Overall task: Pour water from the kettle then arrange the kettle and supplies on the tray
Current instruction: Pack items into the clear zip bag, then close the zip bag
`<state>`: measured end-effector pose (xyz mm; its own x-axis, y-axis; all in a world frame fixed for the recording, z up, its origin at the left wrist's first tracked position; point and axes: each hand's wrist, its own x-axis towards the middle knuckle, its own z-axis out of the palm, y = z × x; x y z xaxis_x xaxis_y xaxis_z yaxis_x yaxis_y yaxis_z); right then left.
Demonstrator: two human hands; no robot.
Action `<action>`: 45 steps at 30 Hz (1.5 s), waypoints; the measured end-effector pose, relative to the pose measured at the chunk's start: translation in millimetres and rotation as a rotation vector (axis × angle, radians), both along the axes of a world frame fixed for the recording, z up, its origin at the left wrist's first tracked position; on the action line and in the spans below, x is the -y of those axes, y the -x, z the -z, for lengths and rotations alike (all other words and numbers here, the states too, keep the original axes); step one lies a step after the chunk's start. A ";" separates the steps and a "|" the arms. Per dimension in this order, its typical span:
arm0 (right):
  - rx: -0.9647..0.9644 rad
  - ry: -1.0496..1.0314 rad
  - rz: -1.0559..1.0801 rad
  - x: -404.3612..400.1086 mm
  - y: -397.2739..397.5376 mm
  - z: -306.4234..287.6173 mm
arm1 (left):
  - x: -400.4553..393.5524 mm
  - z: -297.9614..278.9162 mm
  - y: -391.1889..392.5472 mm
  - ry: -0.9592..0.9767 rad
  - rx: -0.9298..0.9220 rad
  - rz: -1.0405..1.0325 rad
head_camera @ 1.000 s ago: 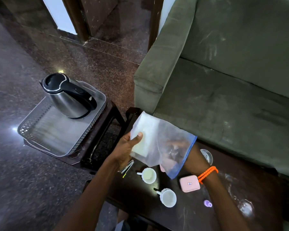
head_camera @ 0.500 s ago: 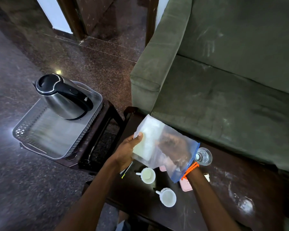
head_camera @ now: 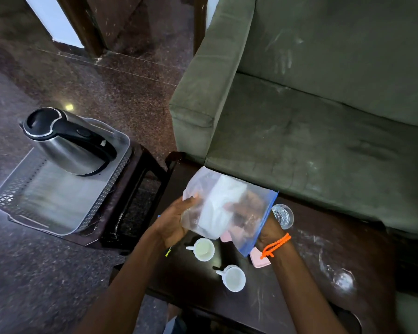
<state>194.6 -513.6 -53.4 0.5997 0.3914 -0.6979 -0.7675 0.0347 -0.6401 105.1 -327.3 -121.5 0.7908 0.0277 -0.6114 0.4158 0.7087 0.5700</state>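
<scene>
A steel kettle (head_camera: 65,143) with a black lid and handle stands at the far end of a grey perforated tray (head_camera: 46,203) on a small dark stool. Over the dark table I hold a clear zip bag (head_camera: 227,208) with a blue edge and white packets inside. My left hand (head_camera: 176,220) grips the bag's closed end from outside. My right hand (head_camera: 268,230), with an orange wrist cord, reaches into the bag's mouth; its fingers are blurred behind the plastic. Two small white cups (head_camera: 203,249) (head_camera: 233,278) stand on the table below the bag.
A clear glass (head_camera: 282,215) stands just right of the bag. A pink case (head_camera: 260,257) lies partly hidden under my right wrist. The dark wooden table (head_camera: 299,297) abuts a green sofa (head_camera: 311,116). Dark polished floor lies between stool and doorway.
My right hand has drawn back out of the bag toward its mouth. The bag has dropped lower and tilted flatter, and now covers most of the pink case.
</scene>
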 end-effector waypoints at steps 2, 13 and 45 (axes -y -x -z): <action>-0.057 -0.106 0.018 13.6 1.5 -2.5 | 9.6 -1.8 0.9 -0.017 0.011 0.083; 0.177 0.140 0.453 181.0 42.0 -23.8 | 101.7 29.1 -2.9 0.090 -0.072 0.064; 0.093 1.195 0.715 352.9 164.9 156.0 | 254.5 52.3 52.8 0.165 -0.171 0.266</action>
